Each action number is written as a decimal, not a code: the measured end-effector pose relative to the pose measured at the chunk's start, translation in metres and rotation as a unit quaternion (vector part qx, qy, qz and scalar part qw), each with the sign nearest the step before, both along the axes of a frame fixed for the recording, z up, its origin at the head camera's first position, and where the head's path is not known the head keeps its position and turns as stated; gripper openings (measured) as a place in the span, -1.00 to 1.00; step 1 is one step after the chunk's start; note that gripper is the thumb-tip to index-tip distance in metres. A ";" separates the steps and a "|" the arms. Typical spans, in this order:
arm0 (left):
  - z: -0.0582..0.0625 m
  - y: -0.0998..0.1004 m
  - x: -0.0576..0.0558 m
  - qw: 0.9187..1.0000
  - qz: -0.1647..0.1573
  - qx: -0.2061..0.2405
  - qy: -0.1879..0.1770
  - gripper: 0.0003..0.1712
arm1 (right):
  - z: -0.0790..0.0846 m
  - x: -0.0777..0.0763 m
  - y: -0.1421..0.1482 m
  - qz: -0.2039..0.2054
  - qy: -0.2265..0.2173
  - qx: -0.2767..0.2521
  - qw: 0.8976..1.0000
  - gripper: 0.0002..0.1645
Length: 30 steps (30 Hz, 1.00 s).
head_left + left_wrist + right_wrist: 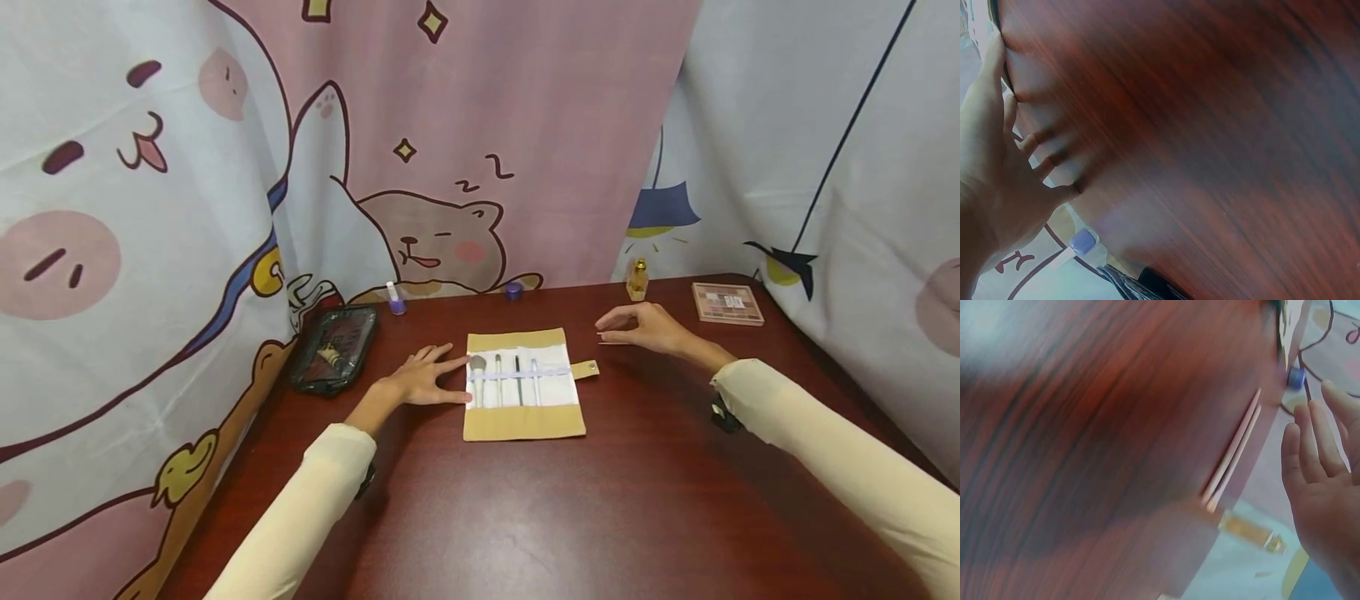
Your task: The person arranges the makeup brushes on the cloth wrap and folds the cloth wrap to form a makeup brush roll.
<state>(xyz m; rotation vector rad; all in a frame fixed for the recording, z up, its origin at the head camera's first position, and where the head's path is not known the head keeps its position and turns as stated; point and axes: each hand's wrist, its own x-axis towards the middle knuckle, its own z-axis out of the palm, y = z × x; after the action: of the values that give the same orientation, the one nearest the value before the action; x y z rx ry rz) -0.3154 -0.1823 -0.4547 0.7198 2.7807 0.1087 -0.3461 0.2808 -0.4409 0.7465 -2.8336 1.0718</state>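
In the head view, a tan brush roll (525,425) lies unfolded with a white lining and a lilac elastic band. Several makeup brushes (519,383) are tucked under the band, a wide fluffy one at the left. My left hand (422,377) rests at the roll's left edge, fingers spread, thumb and index tips right on the edge. To the right of the roll, my right hand (647,329) hovers low over the table with its fingers gently bent. Two thin pale sticks (1232,453) with tapered ends lie side by side beneath it, apart from the fingers in the right wrist view.
A black clear-topped pouch (333,350) sits at the left, with a nail polish bottle (396,302) behind it. Along the back stand a small purple jar (513,290) and a gold perfume bottle (637,282). An eyeshadow palette (727,303) lies at the back right. Printed curtains hang around the table.
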 end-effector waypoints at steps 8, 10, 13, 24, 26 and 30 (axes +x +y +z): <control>0.001 -0.001 0.001 1.000 0.001 0.001 0.000 0.03 | 0.002 -0.001 0.036 -0.030 0.019 0.006 0.999 -0.67; 0.001 -0.002 0.001 1.000 0.000 0.005 0.000 0.03 | -0.001 -0.002 0.044 -0.037 0.028 0.005 0.999 -0.68; 0.002 -0.002 0.002 1.000 -0.001 0.010 0.002 0.02 | -0.006 -0.004 0.054 -0.039 0.033 0.011 0.999 -0.69; -0.001 -0.002 -0.002 1.000 0.004 0.004 -0.003 0.05 | -0.027 -0.004 0.075 -0.060 0.024 0.034 0.997 -0.73; -0.001 -0.001 -0.002 1.000 0.004 0.004 -0.002 0.05 | -0.030 -0.004 0.075 -0.061 0.019 0.040 0.997 -0.72; 0.000 -0.001 -0.002 1.000 0.002 0.011 0.000 0.04 | -0.033 -0.004 0.074 -0.055 0.016 0.055 0.997 -0.72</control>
<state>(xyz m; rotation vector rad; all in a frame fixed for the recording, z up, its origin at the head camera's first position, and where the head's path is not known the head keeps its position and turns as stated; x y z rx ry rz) -0.3175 -0.1831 -0.4548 0.7205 2.7841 0.1407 -0.3506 0.3547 -0.4738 0.5991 -2.8872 0.8870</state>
